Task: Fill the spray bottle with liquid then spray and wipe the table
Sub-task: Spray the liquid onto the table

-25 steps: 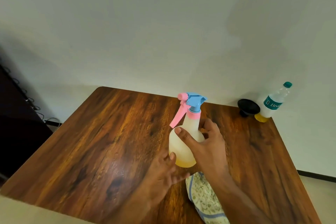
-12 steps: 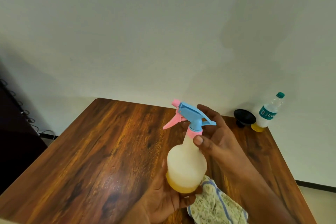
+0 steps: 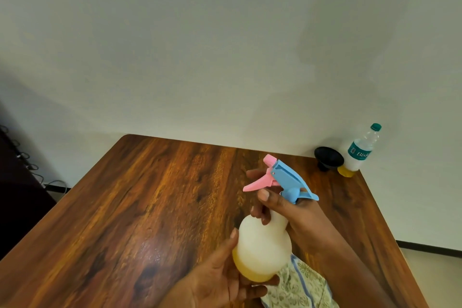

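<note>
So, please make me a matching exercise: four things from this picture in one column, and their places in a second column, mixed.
Things:
1. spray bottle
2. black funnel
3. water bottle
4. patterned cloth

Places:
a. standing in the table's far right corner, against the wall
b. lying at the near edge, under the right arm
c. held above the table by both hands
d. just left of the water bottle

Pairs: 1-c, 2-d, 3-a, 4-b

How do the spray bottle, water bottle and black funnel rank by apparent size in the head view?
1. spray bottle, though it is nearest the camera
2. water bottle
3. black funnel
</note>
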Available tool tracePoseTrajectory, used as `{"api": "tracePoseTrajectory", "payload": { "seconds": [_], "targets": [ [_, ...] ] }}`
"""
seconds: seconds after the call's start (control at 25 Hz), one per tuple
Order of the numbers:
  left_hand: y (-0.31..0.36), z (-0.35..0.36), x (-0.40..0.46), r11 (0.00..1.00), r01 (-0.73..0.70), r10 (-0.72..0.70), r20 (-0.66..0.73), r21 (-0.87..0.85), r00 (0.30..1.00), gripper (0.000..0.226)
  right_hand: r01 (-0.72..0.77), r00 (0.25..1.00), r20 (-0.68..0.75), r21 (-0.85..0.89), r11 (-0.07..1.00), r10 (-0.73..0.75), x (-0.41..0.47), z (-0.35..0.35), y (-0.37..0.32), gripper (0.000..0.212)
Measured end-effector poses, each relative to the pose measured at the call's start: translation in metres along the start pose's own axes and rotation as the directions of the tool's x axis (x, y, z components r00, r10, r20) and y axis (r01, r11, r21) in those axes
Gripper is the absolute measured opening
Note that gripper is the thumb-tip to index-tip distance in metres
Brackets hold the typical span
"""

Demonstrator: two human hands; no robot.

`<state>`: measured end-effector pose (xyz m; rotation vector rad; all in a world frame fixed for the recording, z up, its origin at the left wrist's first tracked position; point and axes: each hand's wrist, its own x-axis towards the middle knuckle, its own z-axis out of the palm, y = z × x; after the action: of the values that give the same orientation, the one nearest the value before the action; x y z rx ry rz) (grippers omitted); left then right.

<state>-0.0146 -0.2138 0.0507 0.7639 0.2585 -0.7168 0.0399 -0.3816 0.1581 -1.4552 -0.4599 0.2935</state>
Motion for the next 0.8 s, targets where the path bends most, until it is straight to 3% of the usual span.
{"api": "tracePoseTrajectory", "payload": {
  "seconds": [0.08, 0.16, 0.24, 0.28, 0.36, 0.48, 0.68, 0.8],
  "targets": [
    [0.014, 0.007, 0.0, 0.969, -0.113, 0.157, -0.194, 0.221, 0.968, 0.069, 0.002, 0.999, -0.032, -0.044, 0.999, -0.003, -0.002, 0.0, 0.003, 0.032],
    [0.034, 0.015, -0.004, 0.854, -0.331, 0.466, -0.311, 0.401, 0.828, 0.061, -0.032, 0.998, -0.049, -0.104, 0.994, 0.027, -0.004, 0.001, 0.008, 0.032],
    [0.053, 0.026, -0.01, 0.712, -0.524, 0.676, -0.253, 0.468, 0.692, 0.051, -0.054, 0.997, -0.066, -0.118, 0.991, 0.046, -0.007, 0.0, 0.014, 0.033],
    [0.059, 0.033, -0.012, 0.666, -0.583, 0.717, -0.182, 0.466, 0.673, 0.049, -0.056, 0.996, -0.075, -0.118, 0.991, 0.047, -0.009, 0.001, 0.015, 0.03],
    [0.067, 0.049, -0.014, 0.632, -0.634, 0.722, -0.041, 0.445, 0.691, 0.047, -0.032, 0.997, -0.069, -0.116, 0.993, 0.024, -0.009, 0.003, 0.015, 0.026],
    [0.067, 0.064, -0.011, 0.705, -0.621, 0.645, 0.055, 0.342, 0.762, 0.046, 0.005, 0.999, -0.049, -0.122, 0.993, -0.011, -0.01, 0.006, 0.016, 0.029],
    [0.061, 0.069, -0.004, 0.751, -0.617, 0.636, -0.008, 0.236, 0.771, 0.037, 0.007, 0.998, -0.066, -0.177, 0.984, -0.018, -0.013, 0.007, 0.017, 0.017],
    [0.06, 0.072, -0.003, 0.767, -0.596, 0.624, -0.062, 0.235, 0.779, 0.06, -0.017, 0.997, -0.082, -0.202, 0.979, 0.0, -0.013, 0.01, 0.019, 0.024]
  ]
}}
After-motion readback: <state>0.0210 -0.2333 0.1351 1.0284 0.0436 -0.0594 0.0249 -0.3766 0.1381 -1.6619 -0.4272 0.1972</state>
